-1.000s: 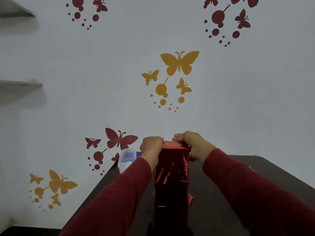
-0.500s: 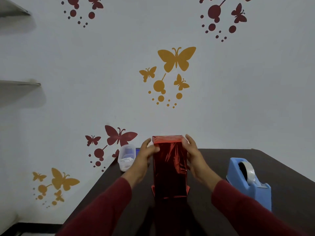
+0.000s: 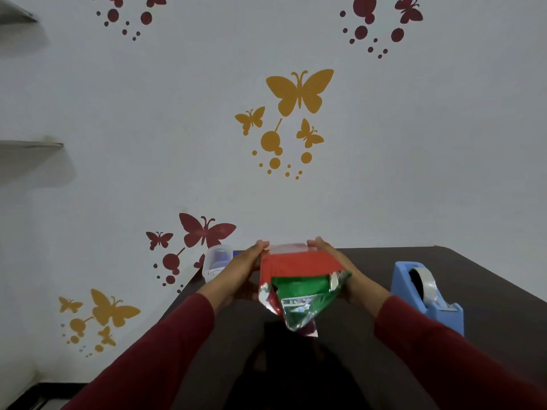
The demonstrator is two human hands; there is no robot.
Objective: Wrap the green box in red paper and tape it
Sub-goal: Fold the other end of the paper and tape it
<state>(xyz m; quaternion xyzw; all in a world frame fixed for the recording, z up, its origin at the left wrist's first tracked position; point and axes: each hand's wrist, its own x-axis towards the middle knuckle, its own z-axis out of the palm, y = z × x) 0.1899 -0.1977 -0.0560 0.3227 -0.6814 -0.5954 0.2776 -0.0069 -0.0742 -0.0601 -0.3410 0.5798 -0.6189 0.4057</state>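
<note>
Above the table (image 3: 488, 279), my left hand (image 3: 236, 270) and right hand (image 3: 340, 264) clasped the box (image 3: 299, 287) by its sides, tipping its unwrapped end toward me; loose paper (image 3: 299, 313) there needed folding, I judged.

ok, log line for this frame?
hands: left + right hold red-foil-wrapped green box | near end open | blue tape dispenser untouched

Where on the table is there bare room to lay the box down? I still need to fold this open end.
Bare dark table lies between the wrapped box and the blue tape dispenser, and nearer you, between both sleeves. The far left corner by the clear container is crowded.
</note>
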